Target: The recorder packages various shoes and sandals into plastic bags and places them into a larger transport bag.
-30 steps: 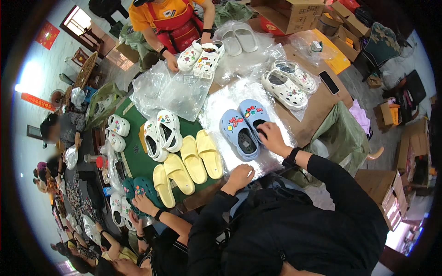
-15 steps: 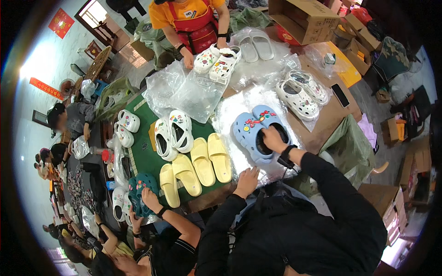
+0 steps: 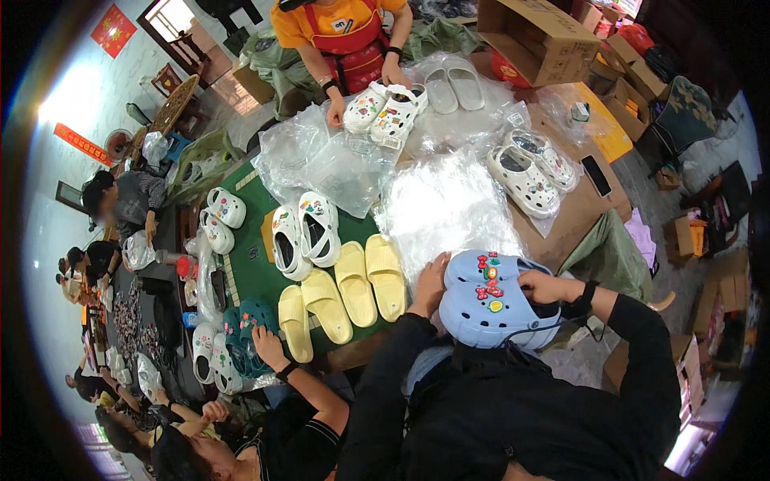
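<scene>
A pair of light blue clogs with colourful charms is held side by side close to my body, over the table's near edge, toes toward the left. My right hand reaches into a foot opening and grips the pair; its fingertips are hidden inside. At the toe end, my left hand rests with fingers stretched against the clogs' side. Just beyond them lies a shiny clear plastic bag, flat on the table. Yellow slides stand to the left of my left hand.
White charm-covered clogs and a phone lie at the right. More white clogs stand on the green mat. Across the table a person handles white clogs near grey slides. A co-worker's hand at left touches teal clogs.
The blue clogs have come off the plastic bag toward my body and turned, toes now leftward. My right hand moved with them; my left hand went up to their toe end.
</scene>
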Tool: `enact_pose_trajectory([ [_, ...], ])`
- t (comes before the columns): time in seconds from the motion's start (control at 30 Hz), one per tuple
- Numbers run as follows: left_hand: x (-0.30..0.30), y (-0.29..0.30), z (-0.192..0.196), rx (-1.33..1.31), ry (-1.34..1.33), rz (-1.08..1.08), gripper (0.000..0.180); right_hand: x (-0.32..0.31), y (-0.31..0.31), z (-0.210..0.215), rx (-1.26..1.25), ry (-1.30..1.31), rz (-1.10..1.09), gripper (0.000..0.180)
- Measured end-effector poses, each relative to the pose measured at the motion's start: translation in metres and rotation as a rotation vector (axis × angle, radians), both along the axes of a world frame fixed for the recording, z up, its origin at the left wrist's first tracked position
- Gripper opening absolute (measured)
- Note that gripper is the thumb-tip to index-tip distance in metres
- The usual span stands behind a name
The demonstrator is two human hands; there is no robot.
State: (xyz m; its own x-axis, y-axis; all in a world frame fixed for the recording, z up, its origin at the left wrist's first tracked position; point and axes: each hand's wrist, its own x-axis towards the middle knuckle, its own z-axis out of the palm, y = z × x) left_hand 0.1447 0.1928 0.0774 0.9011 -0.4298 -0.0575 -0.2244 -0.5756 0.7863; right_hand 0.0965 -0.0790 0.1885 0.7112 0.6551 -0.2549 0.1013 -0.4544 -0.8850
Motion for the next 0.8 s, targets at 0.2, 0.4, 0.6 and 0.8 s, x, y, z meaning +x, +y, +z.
enact_pose_trajectory([
  [0.2,0.018,0.015,0.009,0.032,-0.458,-0.052,0.064,-0.004,-0.003,-0.027,-0.025,-0.051,-0.015,0.02],
  [0.4,0.016,0.01,0.031,0.014,-0.212,-0.043,0.064,-0.001,0.011,-0.037,-0.353,-0.343,-0.11,0.021],
  [0.6,0.015,0.004,0.031,0.17,-0.403,0.01,0.042,0.013,0.017,-0.034,-0.43,-0.448,-0.036,0.021],
  [0.8,0.008,0.0,0.028,0.021,-0.302,0.076,0.039,0.016,0.027,-0.046,-0.404,-0.522,-0.133,0.019],
])
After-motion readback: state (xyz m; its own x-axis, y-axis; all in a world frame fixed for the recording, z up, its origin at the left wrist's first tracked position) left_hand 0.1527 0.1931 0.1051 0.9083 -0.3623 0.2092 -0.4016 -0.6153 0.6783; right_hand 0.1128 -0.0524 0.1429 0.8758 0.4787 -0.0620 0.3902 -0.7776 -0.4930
